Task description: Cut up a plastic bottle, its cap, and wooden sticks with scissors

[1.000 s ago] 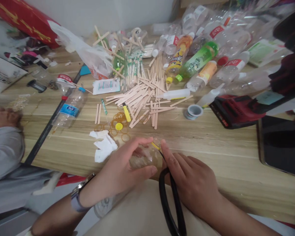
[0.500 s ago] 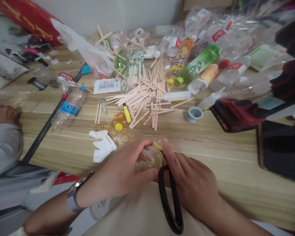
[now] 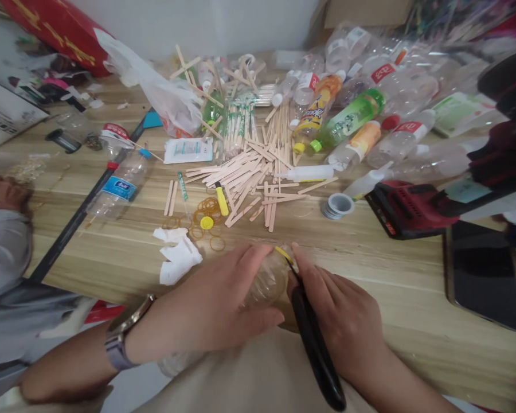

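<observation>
Evidently a two-handed trim at the near edge of the wooden table [image 3: 395, 287]. Left hand [image 3: 219, 301] curls round a clear plastic bottle [image 3: 264, 284], thumb and fingers parted by its width, bottle between them. Right hand [image 3: 348, 318] is closed on black-handled scissors [image 3: 316, 344], forefinger reaching forward by the yellow strip [image 3: 283, 254] at the bottle's far end. Handles nearly edge-on from where I stand; cannot tell how far the blades part.

My judgement: thin plastic buckles if squeezed, so a light, even left grip suits it. Short snips, bottle turned to meet the blades, should give a cleaner edge than forcing the wrist. Left fingertips sit close to the cut; best well behind it. Fresh edges may be sharp. Craft sticks [image 3: 245, 172] and rubber bands [image 3: 210, 206] lie beyond.
</observation>
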Demonstrator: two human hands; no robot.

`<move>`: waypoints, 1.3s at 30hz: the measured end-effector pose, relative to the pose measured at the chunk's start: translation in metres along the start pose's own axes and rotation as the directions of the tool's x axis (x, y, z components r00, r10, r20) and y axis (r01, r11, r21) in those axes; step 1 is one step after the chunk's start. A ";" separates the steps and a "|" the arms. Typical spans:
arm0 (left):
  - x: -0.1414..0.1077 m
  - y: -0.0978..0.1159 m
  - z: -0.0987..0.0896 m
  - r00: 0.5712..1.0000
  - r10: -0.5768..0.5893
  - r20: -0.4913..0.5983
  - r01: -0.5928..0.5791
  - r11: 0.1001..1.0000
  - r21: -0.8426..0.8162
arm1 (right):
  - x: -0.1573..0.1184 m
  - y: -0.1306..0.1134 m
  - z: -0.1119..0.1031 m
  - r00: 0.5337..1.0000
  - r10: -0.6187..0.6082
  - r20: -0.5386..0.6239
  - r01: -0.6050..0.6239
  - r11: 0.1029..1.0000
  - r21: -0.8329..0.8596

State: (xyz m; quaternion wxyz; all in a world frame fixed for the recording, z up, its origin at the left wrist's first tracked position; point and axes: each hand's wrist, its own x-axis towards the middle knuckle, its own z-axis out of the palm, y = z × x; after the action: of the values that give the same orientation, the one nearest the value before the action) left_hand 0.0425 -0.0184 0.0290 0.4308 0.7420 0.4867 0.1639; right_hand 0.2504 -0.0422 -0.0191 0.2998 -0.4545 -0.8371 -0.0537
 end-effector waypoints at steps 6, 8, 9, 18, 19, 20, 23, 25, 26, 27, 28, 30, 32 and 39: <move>0.006 -0.015 -0.015 0.944 -0.094 0.318 0.265 0.790 -0.554 | -0.007 0.003 0.002 0.999 0.021 -0.040 -0.020 0.999 0.043; 0.004 -0.021 -0.009 0.897 -0.121 0.426 0.395 0.651 -0.648 | -0.009 0.004 0.003 0.999 0.016 -0.030 -0.014 0.998 0.057; 0.004 -0.022 -0.006 0.878 -0.131 0.461 0.437 0.615 -0.657 | -0.010 0.004 0.003 0.999 0.011 -0.030 -0.009 0.999 0.053; 0.010 -0.008 -0.022 0.848 -0.213 0.484 0.382 0.881 -0.281 | -0.007 0.007 0.000 0.999 -0.023 -0.049 0.023 1.000 -0.020; 0.010 -0.006 -0.024 0.851 -0.222 0.475 0.357 0.909 -0.214 | -0.007 0.007 0.000 0.998 -0.023 -0.051 0.022 1.000 -0.009; 0.010 -0.004 -0.025 0.862 -0.219 0.457 0.325 0.930 -0.168 | -0.007 0.007 0.000 0.998 -0.021 -0.053 0.021 1.000 0.008; 0.009 0.001 -0.027 0.891 -0.194 0.410 0.250 0.964 -0.087 | -0.007 0.007 -0.001 0.998 -0.013 -0.053 0.016 0.998 0.054; 0.008 0.003 -0.026 0.895 -0.199 0.398 0.234 0.971 -0.040 | -0.007 0.006 -0.002 0.999 -0.007 -0.046 0.010 0.998 0.062; 0.008 0.005 -0.026 0.894 -0.204 0.398 0.232 0.972 -0.022 | -0.007 0.006 -0.003 0.999 -0.008 -0.038 0.011 0.998 0.059; 0.008 0.006 -0.025 0.894 -0.209 0.397 0.231 0.973 -0.009 | -0.007 0.006 -0.003 0.999 -0.013 -0.032 0.015 0.999 0.052; 0.007 0.007 -0.024 0.897 -0.212 0.387 0.228 0.974 0.005 | -0.006 0.005 -0.004 1.000 -0.020 -0.023 0.021 0.999 0.042; 0.006 0.008 -0.021 0.914 -0.211 0.347 0.210 0.977 0.043 | -0.004 0.005 -0.004 0.999 -0.034 -0.009 0.034 0.999 0.011; 0.004 0.009 -0.018 0.933 -0.191 0.305 0.173 0.981 0.087 | -0.003 0.004 -0.004 0.999 -0.041 -0.002 0.041 0.999 -0.026; -0.003 0.010 -0.004 0.976 -0.108 0.189 0.065 0.973 0.220 | 0.003 0.002 -0.006 1.000 -0.007 0.022 0.008 0.999 -0.035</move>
State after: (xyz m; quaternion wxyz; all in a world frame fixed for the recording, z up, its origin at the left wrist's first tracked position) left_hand 0.0442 -0.0210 0.0402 0.4026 0.7745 0.4877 0.0168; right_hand 0.2539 -0.0410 -0.0131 0.2825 -0.4572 -0.8408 -0.0644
